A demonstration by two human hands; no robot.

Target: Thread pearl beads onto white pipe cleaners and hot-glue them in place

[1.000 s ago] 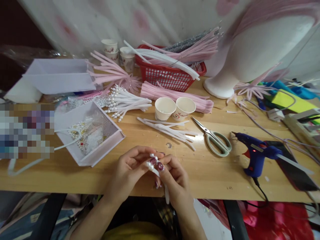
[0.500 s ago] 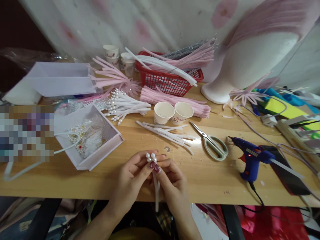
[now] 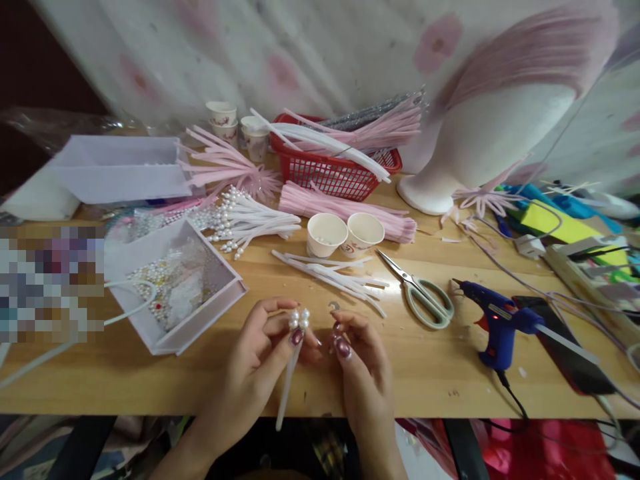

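Note:
My left hand (image 3: pixel 260 357) pinches a white pipe cleaner stem (image 3: pixel 289 383) tipped with a small cluster of pearl beads (image 3: pixel 299 319), held upright over the front of the wooden table (image 3: pixel 440 373). My right hand (image 3: pixel 361 363) is just to the right of it, apart from the stem, with thumb and fingers curled together and nothing visible in them. Loose white pipe cleaners (image 3: pixel 335 275) lie just beyond my hands. Two paper cups (image 3: pixel 345 235) stand behind them.
An open lilac box (image 3: pixel 173 283) of beads sits at the left. Scissors (image 3: pixel 423 293) and a blue glue gun (image 3: pixel 497 320) lie at the right. A red basket (image 3: pixel 335 170), pink pipe cleaner bundles (image 3: pixel 345 207) and a foam head (image 3: pixel 480 140) stand at the back.
My right hand has let go of the pearl stem and moved a little to the right. The left hand alone holds it now, tilted slightly left.

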